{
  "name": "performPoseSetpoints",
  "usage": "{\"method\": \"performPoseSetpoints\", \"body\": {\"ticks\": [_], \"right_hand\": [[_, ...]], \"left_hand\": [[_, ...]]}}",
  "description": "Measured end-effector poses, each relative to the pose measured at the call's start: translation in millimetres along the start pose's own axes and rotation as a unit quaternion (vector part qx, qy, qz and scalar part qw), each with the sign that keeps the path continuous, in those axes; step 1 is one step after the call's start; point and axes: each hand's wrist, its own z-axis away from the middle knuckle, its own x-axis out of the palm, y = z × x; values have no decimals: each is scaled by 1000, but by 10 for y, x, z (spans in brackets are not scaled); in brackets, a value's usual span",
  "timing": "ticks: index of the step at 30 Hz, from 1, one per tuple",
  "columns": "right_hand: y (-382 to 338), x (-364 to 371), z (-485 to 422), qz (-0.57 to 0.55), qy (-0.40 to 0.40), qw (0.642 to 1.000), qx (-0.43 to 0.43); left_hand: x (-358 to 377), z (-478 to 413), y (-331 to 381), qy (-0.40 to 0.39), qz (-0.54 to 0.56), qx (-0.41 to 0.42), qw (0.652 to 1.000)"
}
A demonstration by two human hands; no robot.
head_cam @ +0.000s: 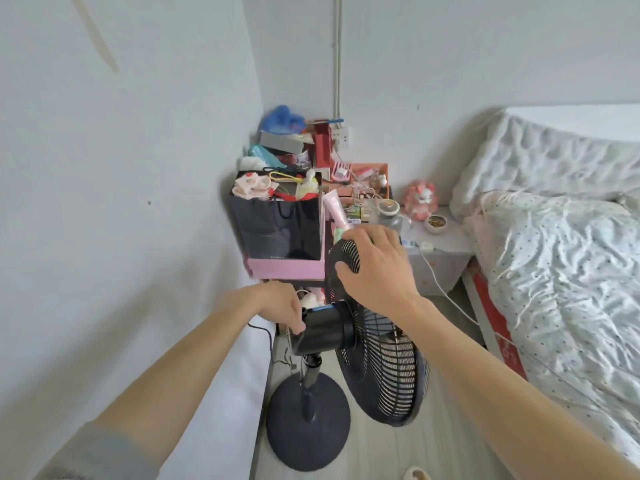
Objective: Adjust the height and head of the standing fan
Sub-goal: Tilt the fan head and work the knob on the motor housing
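A black standing fan stands on the floor below me, seen from above. Its round grille (384,365) faces right toward the bed, and its black motor housing (318,329) sticks out to the left. A short pole (309,379) runs down to the round base (306,434). My right hand (375,268) lies over the top rim of the grille, fingers curled onto it. My left hand (280,306) grips the rear end of the motor housing with the fingers wrapped around its back.
A cluttered stand with a black bag (277,230) and a pink box (287,268) is just behind the fan. A nightstand (440,258) and a bed (554,254) lie to the right. A white cable (446,296) crosses the floor; the wall is close on the left.
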Motion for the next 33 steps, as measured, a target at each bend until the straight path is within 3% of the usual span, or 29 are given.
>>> {"method": "performPoseSetpoints", "body": {"ticks": [3,5,7,9,11,13,16,19,25,30,33], "right_hand": [[120,9,132,75,-16,996,41],[69,177,305,60,5,997,-43],[-68,416,539,-27,-39,995,-83],[-186,636,743,-179,-173,968,24],[-245,868,935,-325,-262,883,212],[-276,1089,1026,-381,-282,814,336],[-328,1316,1020,-435,-270,732,449],[-313,1455,803,-473,-233,676,514],[-360,1647,506,-562,-110,549,609],[-314,1811,507,-600,-41,502,621],[-361,1912,541,-599,-29,502,623]], "left_hand": [[56,-208,96,29,20,16,999],[77,-357,74,90,19,0,996],[151,-468,-26,131,13,-27,991],[245,-531,-148,168,44,-57,983],[353,-590,-292,199,102,-73,972],[394,-618,-418,213,157,-89,960],[406,-642,-568,188,282,-108,935],[471,-644,-655,150,375,-131,905],[752,-772,-848,135,438,-107,882],[888,-826,-892,195,468,-93,857],[1033,-836,-956,261,448,-97,849]]}}
